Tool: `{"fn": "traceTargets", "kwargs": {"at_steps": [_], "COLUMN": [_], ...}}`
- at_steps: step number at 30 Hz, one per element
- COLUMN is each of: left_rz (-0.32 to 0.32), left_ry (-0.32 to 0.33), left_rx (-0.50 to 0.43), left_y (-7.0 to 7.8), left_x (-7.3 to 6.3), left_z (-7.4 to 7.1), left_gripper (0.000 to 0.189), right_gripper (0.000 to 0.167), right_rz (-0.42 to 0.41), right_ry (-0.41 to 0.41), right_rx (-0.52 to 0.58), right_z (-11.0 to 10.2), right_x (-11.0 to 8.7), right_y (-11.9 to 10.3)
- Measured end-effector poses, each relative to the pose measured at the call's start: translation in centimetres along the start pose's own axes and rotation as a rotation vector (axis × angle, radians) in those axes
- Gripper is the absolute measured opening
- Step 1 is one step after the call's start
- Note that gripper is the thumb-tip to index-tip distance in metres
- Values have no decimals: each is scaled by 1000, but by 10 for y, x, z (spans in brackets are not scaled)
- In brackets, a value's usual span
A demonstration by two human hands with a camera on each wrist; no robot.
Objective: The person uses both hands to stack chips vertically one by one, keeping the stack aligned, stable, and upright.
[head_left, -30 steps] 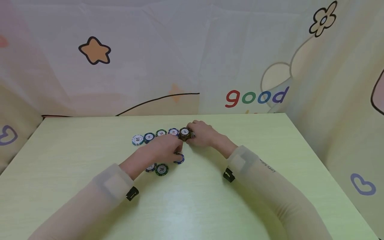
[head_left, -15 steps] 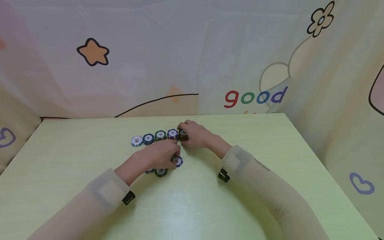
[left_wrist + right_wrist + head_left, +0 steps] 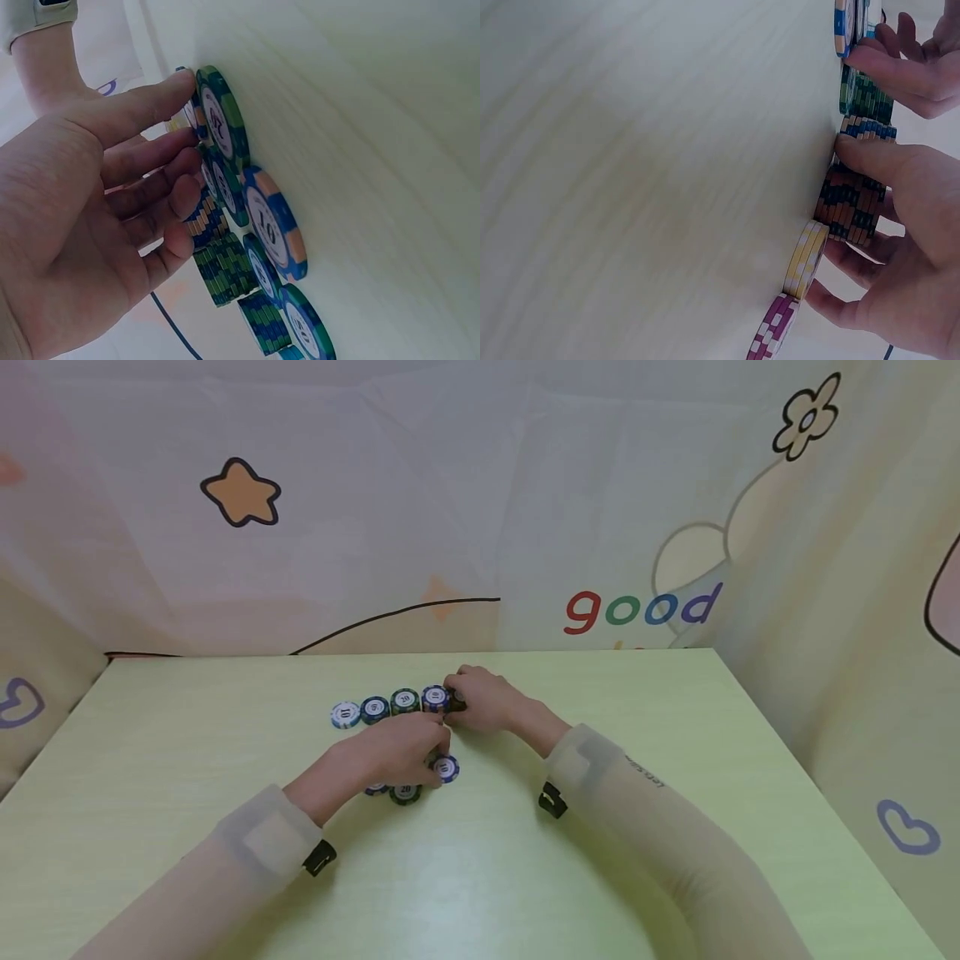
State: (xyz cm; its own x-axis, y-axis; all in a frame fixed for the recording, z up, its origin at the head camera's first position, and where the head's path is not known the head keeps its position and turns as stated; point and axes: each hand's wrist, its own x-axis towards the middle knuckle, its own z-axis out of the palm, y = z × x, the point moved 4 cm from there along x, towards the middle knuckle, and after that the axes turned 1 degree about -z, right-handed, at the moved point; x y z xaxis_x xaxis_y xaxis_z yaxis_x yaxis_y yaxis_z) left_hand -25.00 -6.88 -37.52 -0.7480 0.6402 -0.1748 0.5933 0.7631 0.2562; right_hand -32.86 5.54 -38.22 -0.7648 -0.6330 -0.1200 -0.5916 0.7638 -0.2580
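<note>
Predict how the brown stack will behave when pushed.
The brown stack shows many separate layers, so a push near the top would likely spread or topple it. With its layers lying flat, it should slide rather than roll. The layers look straight, so bending seems unlikely.

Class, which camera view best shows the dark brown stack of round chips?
The right wrist view, because it shows the layered side of the dark brown stack of round chips, held by the right hand. The head view shows only a small dark part beside that hand; the left wrist view does not clearly show it.
</note>
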Motion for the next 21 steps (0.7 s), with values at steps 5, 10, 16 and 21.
{"fn": "traceTargets", "kwargs": {"at_steps": [5,10,16,21], "left_rz": [1,34,54,76], "left_ry": [-1,16,27,41], "left_rx": [-3,33,73,116], "left_y": [-1,-1,-1,-2], "left_x": [-1,-2,-2,0], "left_z": [0,1,3,4], "left_gripper": [28,26,21,20], "right_gripper": [45,44,39,37], "right_rz": [-3,-6,-5,-3], "right_ry": [-4,-1,-3,1], "right_rx": [-11,-16,-31,-47], "right_z": [-1,-1,0,-2], "right_x": [1,2,3,4], "right_y": [1,1,1,0]}}
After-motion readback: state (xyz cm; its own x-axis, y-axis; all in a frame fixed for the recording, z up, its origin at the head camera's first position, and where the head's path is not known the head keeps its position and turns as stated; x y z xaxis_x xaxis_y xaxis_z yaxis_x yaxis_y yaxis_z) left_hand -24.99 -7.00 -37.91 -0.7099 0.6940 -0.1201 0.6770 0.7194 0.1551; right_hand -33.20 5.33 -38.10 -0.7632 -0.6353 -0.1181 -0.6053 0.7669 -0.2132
